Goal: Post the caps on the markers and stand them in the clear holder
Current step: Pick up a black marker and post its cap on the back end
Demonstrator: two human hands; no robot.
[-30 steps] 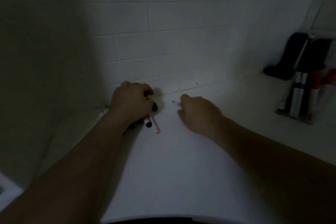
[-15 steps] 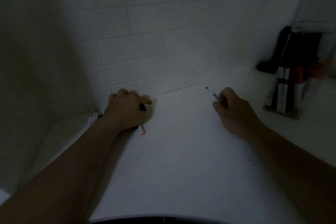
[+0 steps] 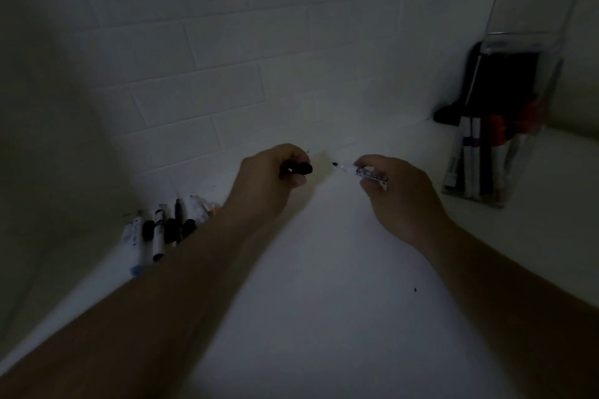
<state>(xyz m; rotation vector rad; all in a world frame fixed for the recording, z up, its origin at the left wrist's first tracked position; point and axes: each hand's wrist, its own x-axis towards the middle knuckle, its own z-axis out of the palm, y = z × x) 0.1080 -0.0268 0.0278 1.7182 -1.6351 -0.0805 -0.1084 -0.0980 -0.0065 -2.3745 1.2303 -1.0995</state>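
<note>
My left hand [image 3: 269,181] is raised over the white counter and pinches a black cap [image 3: 303,168], its open end pointing right. My right hand [image 3: 392,191] holds an uncapped white marker [image 3: 359,171] with its black tip pointing left at the cap; a small gap separates tip and cap. A pile of loose markers and caps [image 3: 162,227] lies on the counter by my left forearm. The clear holder [image 3: 499,146] stands at the right with several capped markers upright inside it.
A white tiled wall [image 3: 227,74] runs behind the counter [image 3: 308,301]. A dark object [image 3: 460,107] leans in the corner behind the holder. The scene is very dim.
My left hand lifted off the marker pile with a black cap and moved right. My right hand brought the uncapped marker left toward it. The pile is uncovered now.
</note>
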